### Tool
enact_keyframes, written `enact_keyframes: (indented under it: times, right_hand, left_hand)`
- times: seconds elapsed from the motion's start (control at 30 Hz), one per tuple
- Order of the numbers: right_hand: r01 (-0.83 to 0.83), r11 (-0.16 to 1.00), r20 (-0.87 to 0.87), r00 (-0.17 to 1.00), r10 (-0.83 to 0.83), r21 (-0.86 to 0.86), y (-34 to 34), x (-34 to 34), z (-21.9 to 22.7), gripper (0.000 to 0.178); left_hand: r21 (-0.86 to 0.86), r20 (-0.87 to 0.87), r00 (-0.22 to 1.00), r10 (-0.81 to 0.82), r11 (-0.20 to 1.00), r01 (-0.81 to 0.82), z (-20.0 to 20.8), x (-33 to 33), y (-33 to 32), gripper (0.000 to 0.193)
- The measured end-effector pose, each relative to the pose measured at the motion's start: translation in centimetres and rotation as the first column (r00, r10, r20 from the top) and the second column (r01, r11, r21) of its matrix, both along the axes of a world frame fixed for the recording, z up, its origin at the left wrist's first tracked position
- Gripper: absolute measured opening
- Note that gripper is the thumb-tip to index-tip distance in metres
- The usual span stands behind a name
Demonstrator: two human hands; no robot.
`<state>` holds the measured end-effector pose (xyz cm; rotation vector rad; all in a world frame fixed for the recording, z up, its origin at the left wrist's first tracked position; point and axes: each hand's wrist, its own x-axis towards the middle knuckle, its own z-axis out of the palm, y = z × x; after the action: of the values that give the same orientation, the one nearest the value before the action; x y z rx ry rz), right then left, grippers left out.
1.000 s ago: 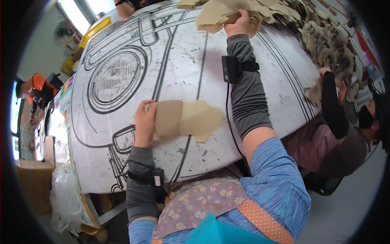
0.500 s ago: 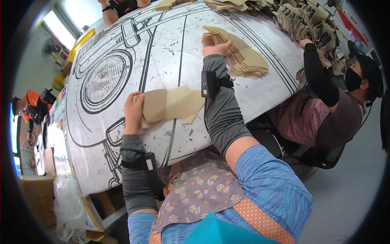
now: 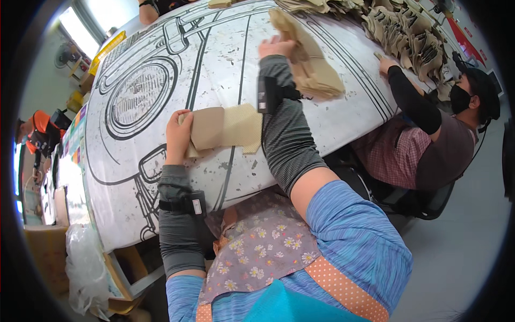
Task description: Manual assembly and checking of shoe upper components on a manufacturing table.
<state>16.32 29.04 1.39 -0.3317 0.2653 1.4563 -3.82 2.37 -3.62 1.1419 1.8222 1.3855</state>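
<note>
My left hand [image 3: 179, 134], closed, grips the left end of a flat tan cut piece [image 3: 208, 129]. A paler, finely dotted piece [image 3: 241, 129] continues from it to the right, over the table. Farther forward, my right hand [image 3: 276, 47] is closed at the left edge of a stack of tan cut pieces [image 3: 317, 64]. The stack is smeared by motion, its upper end lifted and bent. Part of that hand's grip is hidden. Whether the pieces are cloth or foam-backed, I cannot tell.
The white table [image 3: 214, 70] bears black line drawings and scuffs. Large heaps of tan pieces [image 3: 407, 40] lie at the far right, where a masked co-worker [image 3: 429, 123] sits reaching over the table. Another person's arm [image 3: 148, 12] rests at the far edge. A plastic bag [image 3: 86, 268] hangs lower left.
The stack at my right hand has swung farther away, its upper end rising. My right hand has moved slightly forward and left. The pieces in my left hand have shifted a little forward.
</note>
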Motion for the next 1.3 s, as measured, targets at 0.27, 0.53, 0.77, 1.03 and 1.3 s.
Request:
enact_keyframes:
  times: [0.27, 0.53, 0.77, 1.03, 1.3]
  right_hand:
    - [-0.565, 0.761, 0.849, 0.527, 0.038, 0.317, -2.0, -0.3, 3.0, 0.041]
    - [0.018, 0.983, 0.204, -0.977, 0.056, -0.182, 0.2, 8.9, -1.3, 0.098]
    - [-0.099, 0.892, 0.096, -0.993, -0.062, -0.441, -4.7, 8.8, -0.2, 0.082]
    - [-0.046, 0.939, -0.088, -0.993, -0.081, -0.34, -8.5, 10.8, 0.3, 0.075]
    - [-0.793, 0.356, 0.576, -0.605, -0.549, -0.494, -14.9, 4.4, -0.1, 0.042]
  left_hand:
    - [0.021, 0.024, 1.0, -0.001, 1.0, 0.0, 0.1, 0.4, -0.1, 0.027]
    - [-0.029, -0.12, 0.992, -0.037, 0.999, 0.034, 0.7, 0.9, -0.4, 0.035]
    - [-0.059, -0.143, 0.989, -0.035, 0.998, 0.027, 1.4, 1.1, -1.0, 0.035]
    - [0.001, -0.123, 0.988, -0.095, 0.995, 0.095, 1.7, 1.5, -0.8, 0.035]
    - [-0.052, -0.208, 0.964, -0.167, 0.986, 0.159, 2.2, 0.9, -1.4, 0.02]
